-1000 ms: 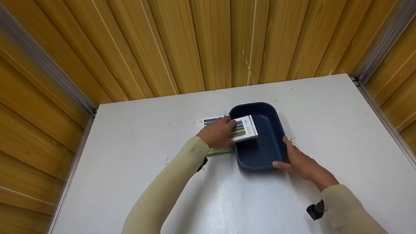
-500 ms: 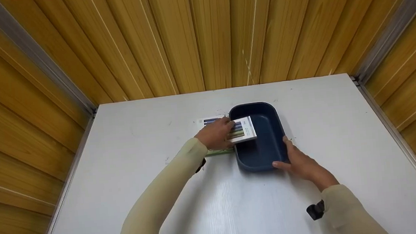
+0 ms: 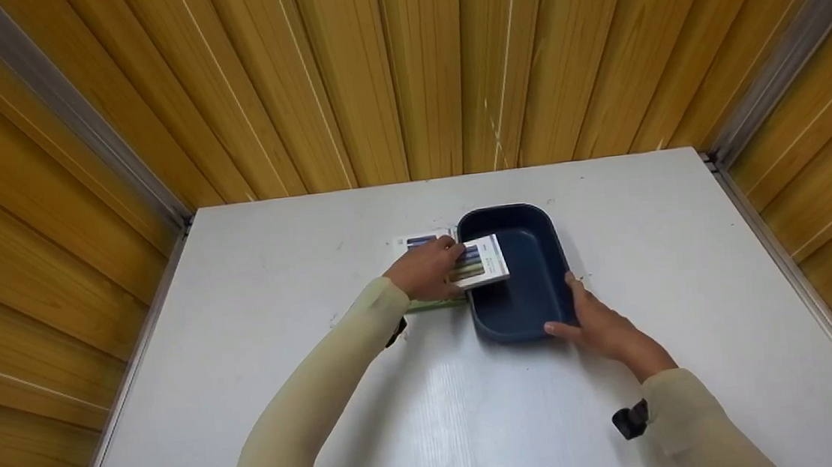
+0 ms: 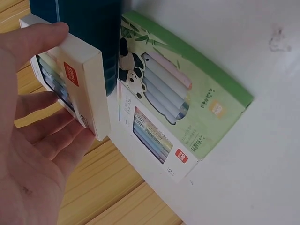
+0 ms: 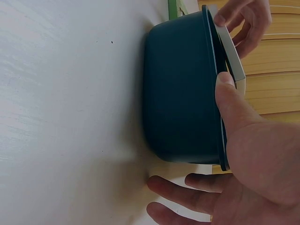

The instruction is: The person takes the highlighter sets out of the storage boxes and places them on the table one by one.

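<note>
My left hand (image 3: 425, 269) grips a flat white pen box (image 3: 492, 257) with a window showing coloured pens. It holds the box over the left rim of a dark blue bin (image 3: 532, 310). In the left wrist view, thumb and fingers span the tilted pen box (image 4: 86, 75). My right hand (image 3: 609, 329) rests at the bin's near right corner. Its thumb touches the rim, and its straight fingers spread along the outside in the right wrist view. Left of the bin lie a green panda-print pen box (image 4: 201, 84) and another white pen box (image 4: 154, 140), partly hidden in the head view.
The white table (image 3: 314, 272) carries the bin and boxes. Wood-patterned walls (image 3: 372, 79) enclose it at the back and both sides. A metal strip (image 3: 125, 357) runs along its left edge. Black wrist bands (image 3: 632, 420) show at the sleeves.
My left hand and its pen box have drifted slightly left and toward me, still overlapping the bin's left rim. My right hand and the bin have stayed put.
</note>
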Demonstrator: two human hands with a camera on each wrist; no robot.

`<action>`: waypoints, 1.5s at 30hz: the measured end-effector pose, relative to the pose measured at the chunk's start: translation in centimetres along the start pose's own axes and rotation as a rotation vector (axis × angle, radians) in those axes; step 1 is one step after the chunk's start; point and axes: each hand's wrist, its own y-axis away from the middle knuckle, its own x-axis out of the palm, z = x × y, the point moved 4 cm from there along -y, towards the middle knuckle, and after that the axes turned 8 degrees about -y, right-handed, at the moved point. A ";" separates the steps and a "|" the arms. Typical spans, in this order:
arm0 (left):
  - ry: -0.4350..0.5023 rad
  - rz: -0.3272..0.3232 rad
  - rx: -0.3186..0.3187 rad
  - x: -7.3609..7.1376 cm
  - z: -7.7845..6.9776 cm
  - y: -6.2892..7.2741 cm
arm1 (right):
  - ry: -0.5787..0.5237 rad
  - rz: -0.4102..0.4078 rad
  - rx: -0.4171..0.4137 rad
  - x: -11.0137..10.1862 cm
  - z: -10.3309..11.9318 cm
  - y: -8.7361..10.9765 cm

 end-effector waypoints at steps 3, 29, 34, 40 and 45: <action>0.006 -0.002 0.001 0.1 0.1 0.0 | -0.005 0.003 -0.003 0.0 0.0 0.0; 0.084 -0.010 -0.018 0.5 1.1 0.8 | 0.000 -0.003 -0.022 0.0 0.1 0.0; 0.109 -0.001 -0.034 0.6 1.1 1.0 | -0.005 0.000 -0.026 0.0 0.1 0.1; 0.112 0.010 -0.047 0.9 1.4 1.0 | -0.008 -0.003 -0.033 0.0 0.2 0.1; 0.140 0.015 -0.062 1.1 1.7 1.1 | -0.005 -0.002 -0.032 0.0 0.1 0.2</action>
